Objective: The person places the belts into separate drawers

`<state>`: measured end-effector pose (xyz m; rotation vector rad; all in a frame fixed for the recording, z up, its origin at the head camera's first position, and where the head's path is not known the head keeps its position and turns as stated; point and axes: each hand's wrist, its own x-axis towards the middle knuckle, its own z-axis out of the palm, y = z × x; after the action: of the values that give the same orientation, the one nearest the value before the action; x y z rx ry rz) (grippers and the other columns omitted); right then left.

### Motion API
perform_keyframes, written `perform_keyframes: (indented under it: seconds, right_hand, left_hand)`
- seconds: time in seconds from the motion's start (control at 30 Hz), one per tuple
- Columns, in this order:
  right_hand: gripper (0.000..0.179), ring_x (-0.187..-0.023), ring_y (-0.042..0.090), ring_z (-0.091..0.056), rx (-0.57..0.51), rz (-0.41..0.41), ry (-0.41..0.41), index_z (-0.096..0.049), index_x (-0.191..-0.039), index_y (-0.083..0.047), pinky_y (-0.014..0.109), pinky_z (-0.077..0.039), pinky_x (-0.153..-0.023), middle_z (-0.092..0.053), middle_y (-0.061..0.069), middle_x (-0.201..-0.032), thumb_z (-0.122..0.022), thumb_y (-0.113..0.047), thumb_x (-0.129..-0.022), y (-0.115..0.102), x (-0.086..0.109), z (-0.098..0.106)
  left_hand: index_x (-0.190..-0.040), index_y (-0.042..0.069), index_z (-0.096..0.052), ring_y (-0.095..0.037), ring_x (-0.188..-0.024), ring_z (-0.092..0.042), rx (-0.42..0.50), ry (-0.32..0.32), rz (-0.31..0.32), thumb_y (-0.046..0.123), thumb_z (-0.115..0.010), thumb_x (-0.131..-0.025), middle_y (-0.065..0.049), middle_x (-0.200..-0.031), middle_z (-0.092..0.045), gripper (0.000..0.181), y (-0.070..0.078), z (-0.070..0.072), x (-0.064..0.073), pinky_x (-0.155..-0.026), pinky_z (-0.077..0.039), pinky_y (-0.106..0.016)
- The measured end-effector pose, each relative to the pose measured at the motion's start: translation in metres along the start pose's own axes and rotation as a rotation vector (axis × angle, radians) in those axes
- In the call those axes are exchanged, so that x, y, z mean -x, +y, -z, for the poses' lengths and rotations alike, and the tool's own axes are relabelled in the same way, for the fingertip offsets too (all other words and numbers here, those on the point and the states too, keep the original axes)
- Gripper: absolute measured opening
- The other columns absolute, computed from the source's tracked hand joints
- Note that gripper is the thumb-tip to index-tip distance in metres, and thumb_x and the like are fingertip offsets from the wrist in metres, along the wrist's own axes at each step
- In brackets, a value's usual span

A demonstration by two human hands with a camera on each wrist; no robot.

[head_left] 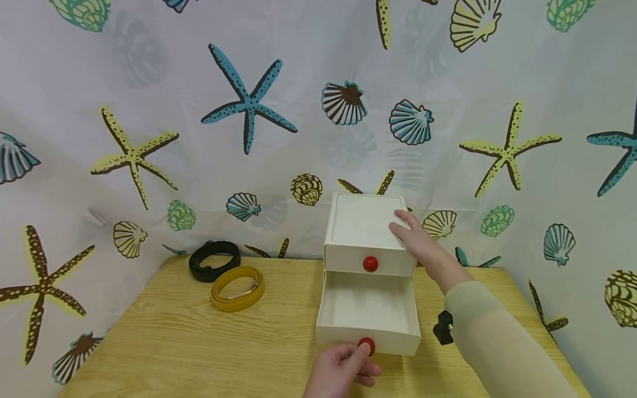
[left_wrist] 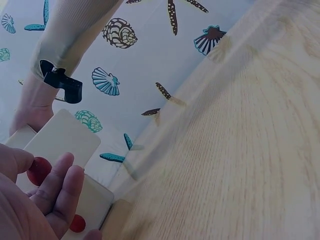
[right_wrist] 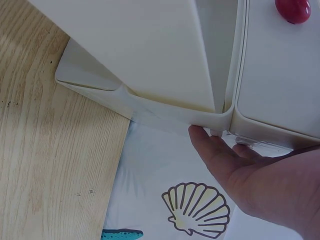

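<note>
A small white drawer cabinet (head_left: 368, 221) stands near the back of the wooden table. Its upper drawer, with a round red knob (head_left: 370, 264), is closed. Below that, a white drawer (head_left: 343, 336) is pulled well out, and its visible inside is bare. My left hand (head_left: 338, 371) pinches this drawer's red knob (left_wrist: 39, 171) between thumb and fingers. In the left wrist view, another red knob (left_wrist: 77, 223) shows on a white front beside the pulled-out drawer. My right hand (head_left: 420, 240) rests against the cabinet's top right edge, its fingers extended along the side in the right wrist view.
Left of the cabinet lie a coiled black belt (head_left: 215, 261) and a coiled yellow belt (head_left: 238, 289) with a metal buckle. A curtain (head_left: 308, 160) printed with starfish and shells hangs behind the wooden table (head_left: 199, 342). A black device (head_left: 443, 327) sits at my right wrist.
</note>
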<state>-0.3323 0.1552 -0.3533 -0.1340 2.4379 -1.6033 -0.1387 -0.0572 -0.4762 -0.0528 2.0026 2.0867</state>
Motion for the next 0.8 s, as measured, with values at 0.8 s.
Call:
perform_keyframes:
  seconds: [0.8]
  right_hand:
    - [0.071,-0.163,0.05,-0.019,0.006,-0.003,-0.002,-0.012,-0.178,-0.031,0.074,-0.025,-0.125,-0.003,0.018,-0.184,-0.043,-0.05,-0.118,-0.0003,0.0006,0.0002]
  left_hand:
    - [-0.115,-0.002,-0.079,-0.023,-0.082,-0.079,0.005,-0.021,0.062,0.036,-0.068,-0.112,-0.01,-0.092,-0.082,0.039,-0.0025,0.0019,-0.0001,-0.073,-0.065,-0.038]
